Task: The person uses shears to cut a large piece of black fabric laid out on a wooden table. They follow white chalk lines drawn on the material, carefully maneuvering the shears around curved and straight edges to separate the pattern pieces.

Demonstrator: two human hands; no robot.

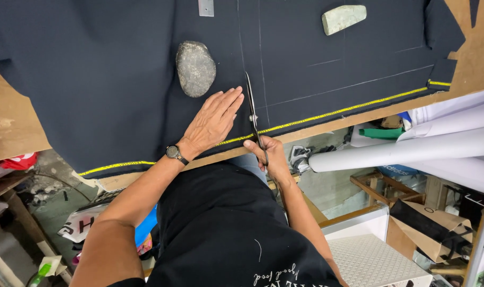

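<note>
Pretty even, soft daylight-ish lighting, no harsh glare. The dark fabric (109, 79) soaks up detail, shadows stay faint, everything's sharp, with slight wide-angle bending near the edges.

Person wears a black short-sleeved top (220, 223), plain across the chest, w/ a few small white script letters near the hem, at the frame's bottom edge; one thin white thread lies on the cloth just above them. Both arms bare from above the elbow down. Blue trousers (250, 161) show in a small patch above the top. Left wrist carries a watch (173, 152): round dark face, dark strap. No rings seen on the left hand (213, 121) or right hand (268, 154), no gloves.
</note>
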